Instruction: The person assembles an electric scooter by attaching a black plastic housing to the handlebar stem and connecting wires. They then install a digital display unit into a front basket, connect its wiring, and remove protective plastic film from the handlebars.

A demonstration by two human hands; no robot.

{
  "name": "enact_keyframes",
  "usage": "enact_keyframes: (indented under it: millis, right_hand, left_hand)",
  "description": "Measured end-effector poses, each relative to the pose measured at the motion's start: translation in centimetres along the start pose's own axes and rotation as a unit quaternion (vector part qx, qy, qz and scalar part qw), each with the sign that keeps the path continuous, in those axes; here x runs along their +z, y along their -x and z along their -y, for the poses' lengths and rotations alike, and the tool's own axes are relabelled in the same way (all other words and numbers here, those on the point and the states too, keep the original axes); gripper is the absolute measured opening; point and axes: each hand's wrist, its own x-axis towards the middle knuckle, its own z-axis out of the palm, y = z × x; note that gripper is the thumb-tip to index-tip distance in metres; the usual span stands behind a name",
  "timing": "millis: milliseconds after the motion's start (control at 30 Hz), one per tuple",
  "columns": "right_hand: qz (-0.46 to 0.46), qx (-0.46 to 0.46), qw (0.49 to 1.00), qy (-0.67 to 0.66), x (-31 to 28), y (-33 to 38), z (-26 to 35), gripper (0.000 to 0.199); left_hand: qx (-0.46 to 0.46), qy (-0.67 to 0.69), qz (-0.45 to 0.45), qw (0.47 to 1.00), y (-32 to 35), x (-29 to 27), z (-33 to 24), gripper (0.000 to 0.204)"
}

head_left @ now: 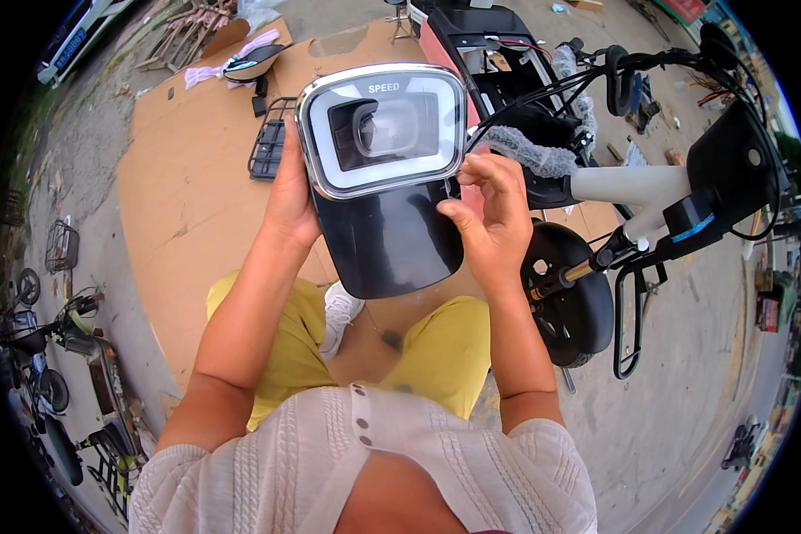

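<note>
Best held steady, fingers off the gloss: left hand (295, 200) grips black panel (388, 205) by its left edge; right hand (497, 212) curled narrow at lower right corner of its chrome-rimmed window (385, 133), cannot tell if pinching anything; panel up over cardboard (206, 147), slightly tilted, window pale-bordered

grey ground (89, 178) | on it: brown cardboard (196, 214) | on cardboard: 1 black rack (269, 147)

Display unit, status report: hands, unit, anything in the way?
Left hand gripping display unit by its left edge. Right hand at right edge, grip unclear. Screen uncovered; white frame tube off to the right.
</note>
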Motion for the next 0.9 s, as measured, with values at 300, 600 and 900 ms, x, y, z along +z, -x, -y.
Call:
enact_keyframes:
  millis: [300, 600, 900]
  right_hand:
    - [0.001, -0.188, 0.962, 0.199, 0.7, 0.1, -1.1, 0.043]
    - [-0.01, -0.096, 0.984, 0.15, 0.0, 0.8, -0.8, 0.009]
    - [-0.027, -0.038, 0.992, 0.119, -0.4, 1.2, -0.1, 0.015]
  left_hand:
    - [-0.01, -0.005, -0.004, 1.0, 0.4, -0.4, -0.3, 0.067]
    - [-0.002, -0.027, -0.025, 0.999, 0.5, -0.6, 0.2, 0.066]
    - [-0.024, -0.028, -0.015, 0.999, 0.3, -1.2, 0.5, 0.065]
